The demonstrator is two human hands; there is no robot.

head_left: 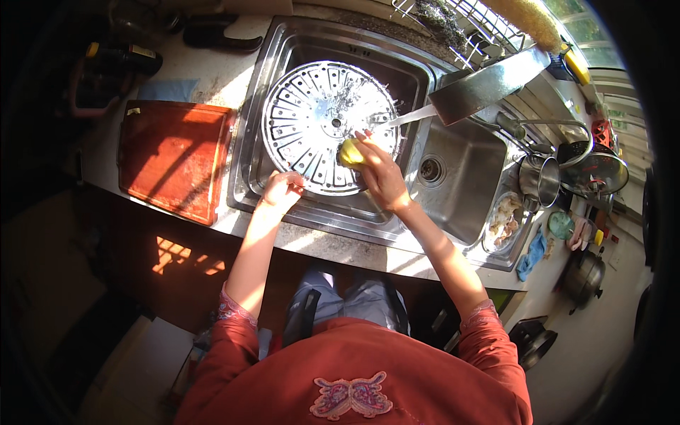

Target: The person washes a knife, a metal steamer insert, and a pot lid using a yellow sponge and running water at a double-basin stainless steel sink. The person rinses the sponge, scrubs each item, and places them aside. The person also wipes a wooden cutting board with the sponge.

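Note:
A round perforated metal steamer tray [300,114], bright with sunlight, lies over the large left basin of a stainless steel sink [249,143]. My left hand [281,192] grips its near left rim between thumb and fingers. Pressed against the tray's right side is a yellow sponge [351,152], held under the fingers of my right hand [381,172]. From the wide metal faucet [489,82], water [411,115] runs onto the tray's right edge. The tray hides most of the basin below it.
A reddish cutting board [172,159] lies left of the sink. The smaller basin [459,175] has a drain strainer. Right of it stand a container of food scraps [504,220], a metal pot [539,180] and a colander [595,172]. A wire rack [486,26] sits behind the faucet.

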